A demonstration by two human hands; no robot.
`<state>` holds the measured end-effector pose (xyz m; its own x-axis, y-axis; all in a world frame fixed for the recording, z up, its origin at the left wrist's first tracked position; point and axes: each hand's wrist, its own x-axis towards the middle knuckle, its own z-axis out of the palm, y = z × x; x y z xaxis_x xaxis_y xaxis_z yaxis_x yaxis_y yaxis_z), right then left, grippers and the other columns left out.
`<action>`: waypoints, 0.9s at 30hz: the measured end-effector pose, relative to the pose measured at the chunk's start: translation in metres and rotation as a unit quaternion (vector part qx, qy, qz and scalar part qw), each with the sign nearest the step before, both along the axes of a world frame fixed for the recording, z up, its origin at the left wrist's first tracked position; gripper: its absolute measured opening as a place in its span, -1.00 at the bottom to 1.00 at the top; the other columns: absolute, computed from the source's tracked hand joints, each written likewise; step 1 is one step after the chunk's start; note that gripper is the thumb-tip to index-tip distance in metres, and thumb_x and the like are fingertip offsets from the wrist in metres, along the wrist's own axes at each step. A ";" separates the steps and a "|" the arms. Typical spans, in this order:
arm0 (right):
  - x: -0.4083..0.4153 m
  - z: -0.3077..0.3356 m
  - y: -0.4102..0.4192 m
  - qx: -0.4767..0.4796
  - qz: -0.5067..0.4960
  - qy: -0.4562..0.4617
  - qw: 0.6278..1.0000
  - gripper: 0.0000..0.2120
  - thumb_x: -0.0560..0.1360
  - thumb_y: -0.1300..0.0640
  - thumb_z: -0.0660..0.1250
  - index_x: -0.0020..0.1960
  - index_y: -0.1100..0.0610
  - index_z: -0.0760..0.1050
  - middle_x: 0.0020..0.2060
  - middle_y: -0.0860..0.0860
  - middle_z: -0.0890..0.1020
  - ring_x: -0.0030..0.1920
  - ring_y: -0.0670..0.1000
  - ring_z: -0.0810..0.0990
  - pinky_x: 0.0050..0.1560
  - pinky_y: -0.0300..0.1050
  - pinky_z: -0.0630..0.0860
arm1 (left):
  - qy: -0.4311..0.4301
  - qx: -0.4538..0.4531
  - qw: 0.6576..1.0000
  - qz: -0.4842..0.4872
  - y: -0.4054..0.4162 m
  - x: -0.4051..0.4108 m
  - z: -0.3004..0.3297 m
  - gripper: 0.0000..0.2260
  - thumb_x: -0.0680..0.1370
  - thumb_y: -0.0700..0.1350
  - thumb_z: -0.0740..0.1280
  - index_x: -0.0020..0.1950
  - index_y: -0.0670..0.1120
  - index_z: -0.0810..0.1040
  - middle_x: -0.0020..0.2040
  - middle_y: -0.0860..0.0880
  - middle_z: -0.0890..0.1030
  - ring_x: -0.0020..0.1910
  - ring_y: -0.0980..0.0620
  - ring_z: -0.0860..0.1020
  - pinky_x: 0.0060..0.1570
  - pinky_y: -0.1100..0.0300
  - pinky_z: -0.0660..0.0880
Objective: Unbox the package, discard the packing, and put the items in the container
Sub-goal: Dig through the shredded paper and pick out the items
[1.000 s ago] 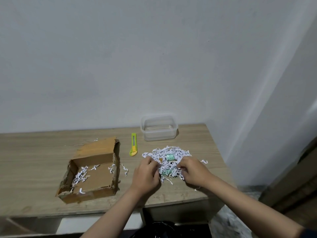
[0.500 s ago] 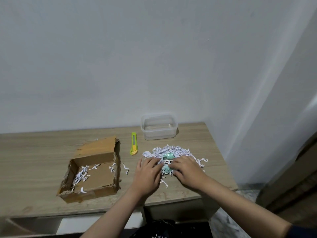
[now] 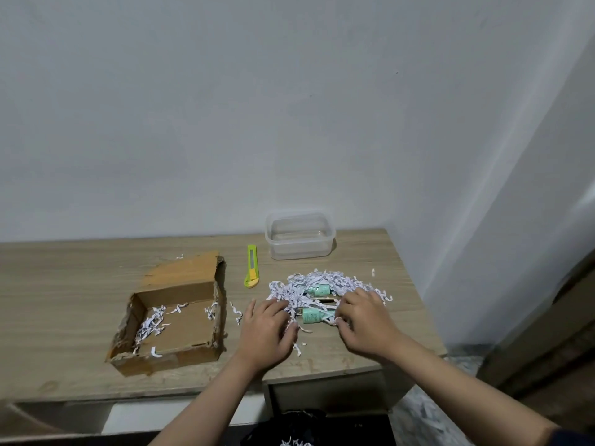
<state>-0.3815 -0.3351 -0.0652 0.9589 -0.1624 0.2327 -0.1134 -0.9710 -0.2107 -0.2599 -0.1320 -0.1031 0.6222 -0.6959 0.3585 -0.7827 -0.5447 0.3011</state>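
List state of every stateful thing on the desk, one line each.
cardboard box: open, flap up, a few paper shreds left inside
plastic container: lidless, empty
utility knife: lying flat, untouched
shredded paper pile: spread on desk
green bottles: lying among the shreds
left hand: open, palm down
right hand: open, fingers in the shreds

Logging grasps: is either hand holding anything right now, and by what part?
Nothing clearly held. The left hand and right hand lie spread on the shredded paper beside a green bottle.
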 end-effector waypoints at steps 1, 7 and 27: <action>0.002 0.002 0.005 0.018 0.004 -0.018 1.000 -0.88 0.37 0.06 0.25 -0.19 0.04 0.55 -0.24 -0.08 0.56 -0.14 0.01 0.47 -0.06 -0.06 0.35 | 0.007 -0.008 1.000 0.000 0.000 -0.001 0.000 -0.73 0.49 0.13 0.17 -0.05 0.03 0.58 0.12 0.10 0.61 0.18 0.04 0.51 0.31 -0.16 0.27; 0.030 0.005 0.033 0.048 0.061 -0.034 0.996 -0.87 0.43 0.11 0.24 -0.11 0.05 0.55 -0.20 -0.06 0.61 -0.10 0.03 0.48 -0.02 -0.06 0.34 | 0.044 0.009 0.999 0.002 0.001 -0.004 -0.007 -0.61 0.56 0.12 0.07 0.36 0.11 0.36 0.26 0.13 0.49 0.30 0.07 0.37 0.32 -0.14 0.21; 0.058 0.013 0.028 -0.005 0.063 0.112 0.992 -0.68 0.40 -0.06 0.31 0.10 0.03 0.55 0.00 -0.01 0.56 0.10 0.08 0.47 0.15 -0.01 0.28 | 0.061 0.005 0.995 0.077 -0.003 0.001 -0.013 -0.65 0.52 0.05 0.06 0.23 0.04 0.46 0.26 0.02 0.49 0.30 -0.02 0.38 0.25 -0.15 0.26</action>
